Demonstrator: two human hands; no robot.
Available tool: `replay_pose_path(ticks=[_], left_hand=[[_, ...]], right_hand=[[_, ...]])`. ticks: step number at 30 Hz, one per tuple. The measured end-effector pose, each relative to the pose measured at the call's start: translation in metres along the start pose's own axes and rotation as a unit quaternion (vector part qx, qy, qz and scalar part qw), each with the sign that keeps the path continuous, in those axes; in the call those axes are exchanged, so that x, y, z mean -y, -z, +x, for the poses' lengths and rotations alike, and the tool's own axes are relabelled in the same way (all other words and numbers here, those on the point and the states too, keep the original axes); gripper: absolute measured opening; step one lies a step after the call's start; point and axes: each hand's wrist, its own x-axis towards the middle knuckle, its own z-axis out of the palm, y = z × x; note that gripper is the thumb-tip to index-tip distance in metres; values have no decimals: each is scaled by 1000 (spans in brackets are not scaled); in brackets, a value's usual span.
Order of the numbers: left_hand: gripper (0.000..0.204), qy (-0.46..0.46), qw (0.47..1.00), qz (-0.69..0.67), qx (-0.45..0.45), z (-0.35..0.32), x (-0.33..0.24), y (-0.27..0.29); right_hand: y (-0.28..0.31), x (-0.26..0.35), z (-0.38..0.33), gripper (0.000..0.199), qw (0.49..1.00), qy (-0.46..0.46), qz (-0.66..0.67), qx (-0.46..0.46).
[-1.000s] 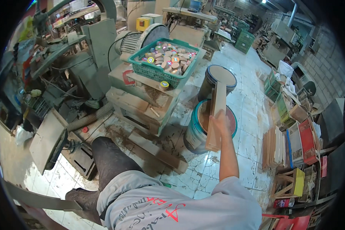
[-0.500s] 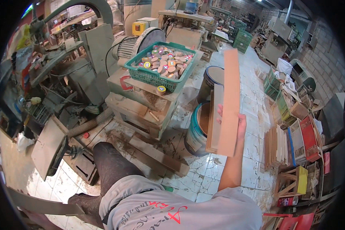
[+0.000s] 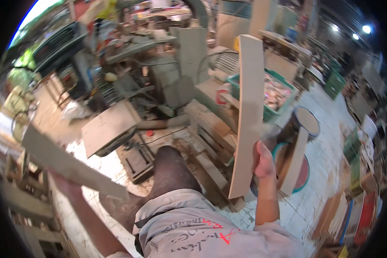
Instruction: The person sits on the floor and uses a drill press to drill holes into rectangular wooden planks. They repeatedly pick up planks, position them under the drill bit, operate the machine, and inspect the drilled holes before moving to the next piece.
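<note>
My right hand (image 3: 264, 161) is closed around the edge of a long, thin wooden board (image 3: 250, 99), held nearly upright in front of me. On the other side, my left hand (image 3: 68, 185) grips a second wooden board (image 3: 71, 162), tilted down toward my leg; its fingers are partly hidden and blurred. Beyond my right hand, another board (image 3: 296, 161) stands slanted at a teal-rimmed bucket (image 3: 304, 180). The upright board partly covers a green plastic basket (image 3: 279, 114) filled with round wooden pieces.
A dark bucket (image 3: 308, 122) stands behind the teal one. A small machine with a tilted plate (image 3: 109, 127) is ahead left, with a flexible hose (image 3: 165, 124) beside it. Wooden offcuts (image 3: 210, 170) lie on the floor near my knee. Crates and stacked boards line the right side.
The view has swung left, so the scene sits further right. My left arm and hand have come into view with their board. My right hand still holds its board, now more upright before the basket.
</note>
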Motion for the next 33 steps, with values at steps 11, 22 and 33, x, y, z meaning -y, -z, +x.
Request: replay_pose_path(ticks=[11,22,33], left_hand=[[60,-48,993,36,97,1,22,-26],[69,-32,997,-12,71,12,25,-32],[56,-4,998,-56,20,7,44,-58]], right_hand=[[-150,-73,97,91,984,5,-128,123],[-228,-136,149,64,946,-1,-126,298],[-303,-160,158,68,905,245,-266,225]])
